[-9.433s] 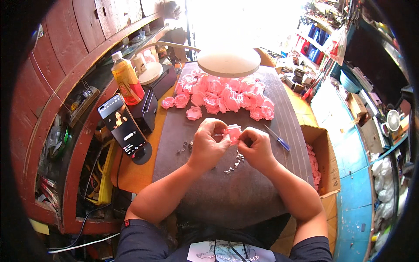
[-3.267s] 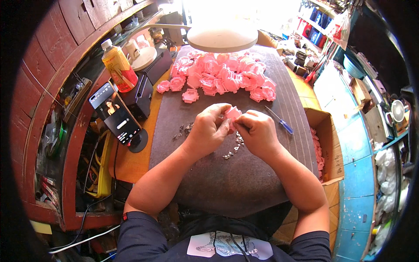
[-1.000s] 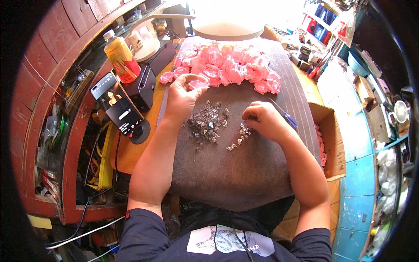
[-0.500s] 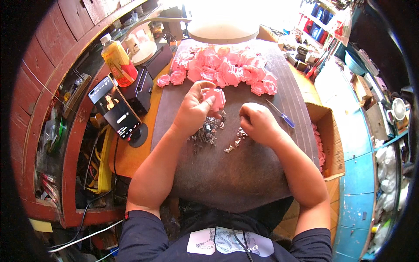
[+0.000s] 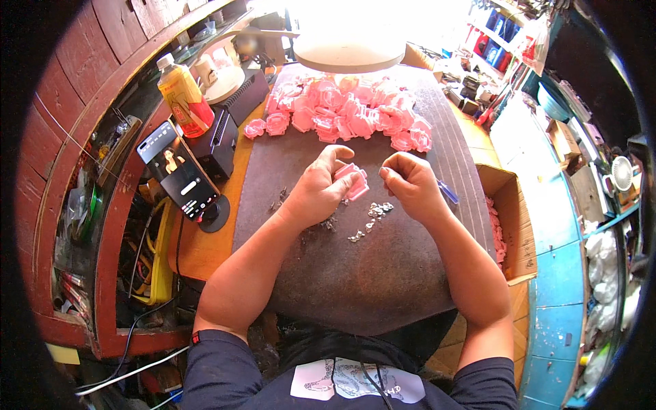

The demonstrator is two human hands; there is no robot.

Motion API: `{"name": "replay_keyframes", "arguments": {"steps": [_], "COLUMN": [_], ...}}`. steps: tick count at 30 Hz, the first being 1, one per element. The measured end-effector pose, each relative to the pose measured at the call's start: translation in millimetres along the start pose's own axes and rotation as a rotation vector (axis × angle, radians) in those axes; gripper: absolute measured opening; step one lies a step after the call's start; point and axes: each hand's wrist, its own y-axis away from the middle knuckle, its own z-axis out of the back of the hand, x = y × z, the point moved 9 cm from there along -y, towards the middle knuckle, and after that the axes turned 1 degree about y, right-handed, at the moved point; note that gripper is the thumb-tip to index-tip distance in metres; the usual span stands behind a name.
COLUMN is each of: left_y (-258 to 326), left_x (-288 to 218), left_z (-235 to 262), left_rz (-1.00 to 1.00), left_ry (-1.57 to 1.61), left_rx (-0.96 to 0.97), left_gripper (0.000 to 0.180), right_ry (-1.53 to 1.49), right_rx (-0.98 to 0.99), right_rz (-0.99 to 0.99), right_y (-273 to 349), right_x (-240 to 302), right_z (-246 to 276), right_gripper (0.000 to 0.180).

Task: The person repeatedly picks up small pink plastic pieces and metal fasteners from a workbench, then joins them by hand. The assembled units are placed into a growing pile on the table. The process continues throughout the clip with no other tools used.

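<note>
Pink plastic piece (image 5: 351,182): left hand (image 5: 321,188) grips it above the dark brown surface (image 5: 362,280).
Right hand (image 5: 412,188) is pinched closed, contents unclear, hiding the shaft of a blue-handled screwdriver (image 5: 447,192); round white lamp (image 5: 350,56) partly covers the far edge.

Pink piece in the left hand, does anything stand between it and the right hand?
Nothing visible does; a gap separates the pink piece from the right hand. The silver bits lie on the table, nearer the person.

Left fingers (image 5: 338,152) grip a pink piece (image 5: 359,188) above the dark tabletop (image 5: 369,287).
</note>
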Motion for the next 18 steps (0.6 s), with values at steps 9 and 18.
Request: {"name": "replay_keyframes", "arguments": {"steps": [9, 18], "left_y": [3.0, 7.7], "left_x": [-3.9, -11.1], "left_z": [-1.9, -5.4], "left_rz": [-0.033, 0.016], "left_ry": [-0.113, -0.041], "left_rx": [-0.041, -0.023], "left_gripper": [0.018, 0.018], "right_ry": [0.370, 0.531], "right_rx": [0.012, -0.011], "right_rz": [0.209, 0.282], "right_y": [11.4, 14.4], "right_x": [26.7, 34.5], "right_z": [-22.0, -26.5], "right_gripper": [0.008, 0.012]}}
